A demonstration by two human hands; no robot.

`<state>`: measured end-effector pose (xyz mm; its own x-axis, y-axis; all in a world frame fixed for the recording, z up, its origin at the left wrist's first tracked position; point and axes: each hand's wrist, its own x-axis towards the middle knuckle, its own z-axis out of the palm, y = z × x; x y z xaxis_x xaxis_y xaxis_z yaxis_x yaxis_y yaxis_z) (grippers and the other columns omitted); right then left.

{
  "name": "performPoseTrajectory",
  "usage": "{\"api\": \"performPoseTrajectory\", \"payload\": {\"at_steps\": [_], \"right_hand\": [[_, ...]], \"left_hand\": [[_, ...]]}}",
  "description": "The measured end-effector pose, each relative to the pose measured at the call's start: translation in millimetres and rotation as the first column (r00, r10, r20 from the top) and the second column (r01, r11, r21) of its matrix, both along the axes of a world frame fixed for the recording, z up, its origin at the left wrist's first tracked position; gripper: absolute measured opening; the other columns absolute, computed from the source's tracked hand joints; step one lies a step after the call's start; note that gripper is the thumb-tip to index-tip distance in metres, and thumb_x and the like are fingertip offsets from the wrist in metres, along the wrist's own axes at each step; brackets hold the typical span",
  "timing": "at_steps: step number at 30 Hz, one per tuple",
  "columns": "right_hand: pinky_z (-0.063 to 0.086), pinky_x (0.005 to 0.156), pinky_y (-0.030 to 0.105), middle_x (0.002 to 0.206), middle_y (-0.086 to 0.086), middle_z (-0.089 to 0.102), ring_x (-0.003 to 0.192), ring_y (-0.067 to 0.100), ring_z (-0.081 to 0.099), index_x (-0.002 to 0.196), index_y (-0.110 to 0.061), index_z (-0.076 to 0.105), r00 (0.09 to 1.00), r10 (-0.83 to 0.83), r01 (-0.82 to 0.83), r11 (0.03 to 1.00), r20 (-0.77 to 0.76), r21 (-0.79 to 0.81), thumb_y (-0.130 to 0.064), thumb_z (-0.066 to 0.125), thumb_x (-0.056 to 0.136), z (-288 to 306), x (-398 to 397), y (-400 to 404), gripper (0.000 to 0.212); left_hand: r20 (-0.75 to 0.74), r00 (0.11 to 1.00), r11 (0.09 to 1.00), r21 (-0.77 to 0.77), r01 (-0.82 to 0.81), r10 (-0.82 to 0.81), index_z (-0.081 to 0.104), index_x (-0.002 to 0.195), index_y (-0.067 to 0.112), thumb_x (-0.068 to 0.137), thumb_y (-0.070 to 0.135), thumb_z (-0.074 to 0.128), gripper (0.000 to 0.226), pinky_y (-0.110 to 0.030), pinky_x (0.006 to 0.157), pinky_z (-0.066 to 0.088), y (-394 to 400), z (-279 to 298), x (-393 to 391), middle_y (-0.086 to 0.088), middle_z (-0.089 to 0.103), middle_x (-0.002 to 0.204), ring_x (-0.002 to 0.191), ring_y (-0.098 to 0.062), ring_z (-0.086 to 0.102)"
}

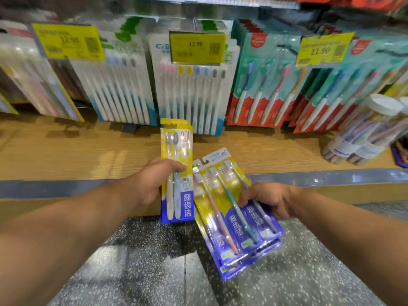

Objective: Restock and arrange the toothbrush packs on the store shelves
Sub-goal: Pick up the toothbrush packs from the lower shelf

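My left hand (152, 182) grips a single yellow-and-blue two-brush toothbrush pack (176, 151) upright, just in front of the wooden shelf (88, 151). My right hand (271, 199) holds a fanned stack of several matching yellow-and-blue toothbrush packs (229, 208), tilted to the left, with the thumb across their fronts. Both hands are below the shelf's metal front edge (331, 177). Above the shelf, white-and-blue multi-brush packs (192, 91) hang on pegs in the middle of the display.
Teal-and-red toothbrush packs (265, 85) hang at the right, pastel packs (33, 85) at the left. Yellow price tags (196, 48) read 12.90 and 11.90. Clear tubs of brushes (364, 129) lie on the shelf's right end. Speckled floor (154, 261) lies below.
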<state>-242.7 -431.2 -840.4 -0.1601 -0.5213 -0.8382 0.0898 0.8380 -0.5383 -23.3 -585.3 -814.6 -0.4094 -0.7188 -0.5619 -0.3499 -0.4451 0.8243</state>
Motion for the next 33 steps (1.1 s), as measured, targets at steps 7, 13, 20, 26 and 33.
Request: {"api": "performPoseTrajectory", "payload": {"at_steps": [7, 13, 20, 26, 33], "right_hand": [[0.061, 0.085, 0.049, 0.102, 0.029, 0.075, 0.083, 0.037, 0.076, 0.104, 0.004, 0.065, 0.990, -0.129, 0.134, 0.987, 0.062, -0.092, 0.002, 0.068, 0.072, -19, 25, 19, 0.033], [0.056, 0.093, 0.056, 0.096, 0.030, 0.076, 0.089, 0.042, 0.075, 0.099, 0.004, 0.062, 0.954, -0.285, 0.298, 0.938, 0.093, -0.175, 0.010, 0.055, 0.088, -18, 40, 20, 0.014], [0.056, 0.097, 0.057, 0.106, 0.032, 0.073, 0.096, 0.045, 0.072, 0.109, 0.010, 0.061, 0.935, -0.332, 0.350, 0.922, 0.126, -0.166, 0.010, 0.053, 0.089, -21, 50, 32, 0.022], [0.061, 0.084, 0.050, 0.100, 0.027, 0.076, 0.086, 0.039, 0.076, 0.112, 0.005, 0.061, 0.921, -0.347, 0.380, 0.898, 0.177, -0.220, 0.006, 0.052, 0.089, -19, 55, 37, 0.025], [0.056, 0.094, 0.062, 0.106, 0.029, 0.075, 0.095, 0.046, 0.074, 0.121, 0.004, 0.059, 0.886, -0.417, 0.458, 0.856, 0.204, -0.241, -0.001, 0.056, 0.066, -29, 62, 41, 0.055]], "left_hand": [[-0.041, 0.999, 0.999, 0.048, -0.017, 0.019, 0.069, 0.121, 0.012, 0.082, 0.007, 0.068, 0.039, -0.056, 0.090, 0.061, 14, 3, 4, -0.022, 0.077, 0.112, 0.100, -0.042, 0.075], [-0.054, 0.997, 0.994, 0.094, 0.051, -0.046, 0.067, 0.110, 0.007, 0.087, 0.013, 0.071, 0.024, -0.051, 0.075, 0.065, 37, 1, -4, -0.022, 0.079, 0.094, 0.073, -0.035, 0.076], [-0.023, 0.984, 0.976, 0.128, 0.176, -0.175, 0.072, 0.114, 0.004, 0.083, 0.017, 0.075, 0.034, -0.051, 0.088, 0.062, 53, -9, -5, -0.020, 0.081, 0.096, 0.089, -0.039, 0.078], [-0.035, 0.976, 0.971, 0.096, 0.217, -0.215, 0.070, 0.116, 0.008, 0.085, 0.017, 0.079, 0.034, -0.047, 0.078, 0.065, 58, -8, -6, -0.019, 0.081, 0.095, 0.087, -0.038, 0.079], [-0.058, 0.972, 0.973, 0.027, 0.230, -0.228, 0.075, 0.107, 0.014, 0.086, 0.020, 0.079, 0.023, -0.043, 0.084, 0.064, 72, -12, -4, -0.011, 0.083, 0.094, 0.089, -0.032, 0.080]]}}
